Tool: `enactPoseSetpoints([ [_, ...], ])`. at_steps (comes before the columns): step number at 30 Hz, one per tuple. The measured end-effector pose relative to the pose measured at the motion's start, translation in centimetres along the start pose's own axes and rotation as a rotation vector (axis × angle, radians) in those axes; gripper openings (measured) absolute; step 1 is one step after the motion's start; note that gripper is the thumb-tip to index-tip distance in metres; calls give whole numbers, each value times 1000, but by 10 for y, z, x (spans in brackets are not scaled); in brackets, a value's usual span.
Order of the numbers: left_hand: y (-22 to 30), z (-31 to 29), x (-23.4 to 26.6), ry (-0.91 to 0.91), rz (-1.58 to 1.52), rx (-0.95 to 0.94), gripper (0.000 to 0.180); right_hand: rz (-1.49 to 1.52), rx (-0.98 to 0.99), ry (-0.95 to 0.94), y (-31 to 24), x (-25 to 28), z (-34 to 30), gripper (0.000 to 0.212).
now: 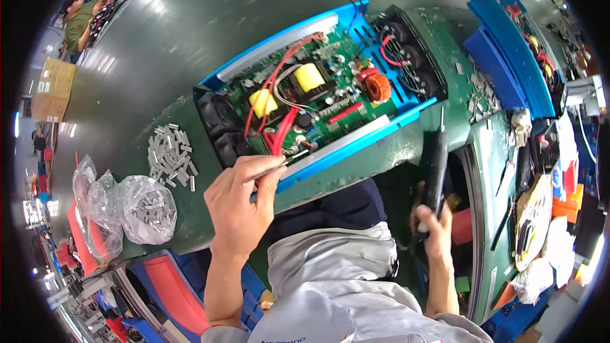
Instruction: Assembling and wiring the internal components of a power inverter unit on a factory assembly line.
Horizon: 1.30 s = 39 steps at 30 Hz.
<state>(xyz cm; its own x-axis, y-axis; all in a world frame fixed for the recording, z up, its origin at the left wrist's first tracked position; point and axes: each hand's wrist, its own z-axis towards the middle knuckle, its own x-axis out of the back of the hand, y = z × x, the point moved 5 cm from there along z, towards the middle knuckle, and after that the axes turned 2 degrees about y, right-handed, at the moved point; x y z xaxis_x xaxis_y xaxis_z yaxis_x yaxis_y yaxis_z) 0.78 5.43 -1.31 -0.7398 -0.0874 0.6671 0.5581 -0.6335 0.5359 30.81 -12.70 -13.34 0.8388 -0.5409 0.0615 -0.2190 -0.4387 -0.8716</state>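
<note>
In front of me lies a blue metal-cased power unit (375,128) with its top off, showing a green circuit board (346,98), yellow-wrapped transformers (310,77), a copper coil (378,87) and red wires (284,128). At its near left edge, my left hand (241,200) is closed in a pinch on something small and thin that I cannot make out. My right hand (435,225) grips a black electric screwdriver (434,162), held upright off the case's near right corner with its bit pointing away from me.
Left of the unit lie a pile of small metal pieces (171,154) and a clear plastic bag (147,206) holding more. Another blue case (515,57) stands at the right, near scattered metal bits (483,95). A cardboard box (53,89) and another person (77,24) are at far left.
</note>
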Motion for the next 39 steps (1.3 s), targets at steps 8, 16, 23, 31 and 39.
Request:
enactPoseSetpoints([
  [8,7,4,-11,-38,165,-123,16,-463,52,-395,28,-56,-50,49],
  [16,3,3,-15,-37,163,-117,11,-460,333,-434,43,-71,-39,46],
  [23,-1,1,-18,-48,154,-66,11,-474,444,-478,42,-76,-37,40],
  [31,-4,2,-19,-65,138,-1,9,-403,348,-488,45,-78,-37,42],
  [39,-5,5,-19,-61,134,-12,10,-448,295,-496,31,-80,-42,42],
])
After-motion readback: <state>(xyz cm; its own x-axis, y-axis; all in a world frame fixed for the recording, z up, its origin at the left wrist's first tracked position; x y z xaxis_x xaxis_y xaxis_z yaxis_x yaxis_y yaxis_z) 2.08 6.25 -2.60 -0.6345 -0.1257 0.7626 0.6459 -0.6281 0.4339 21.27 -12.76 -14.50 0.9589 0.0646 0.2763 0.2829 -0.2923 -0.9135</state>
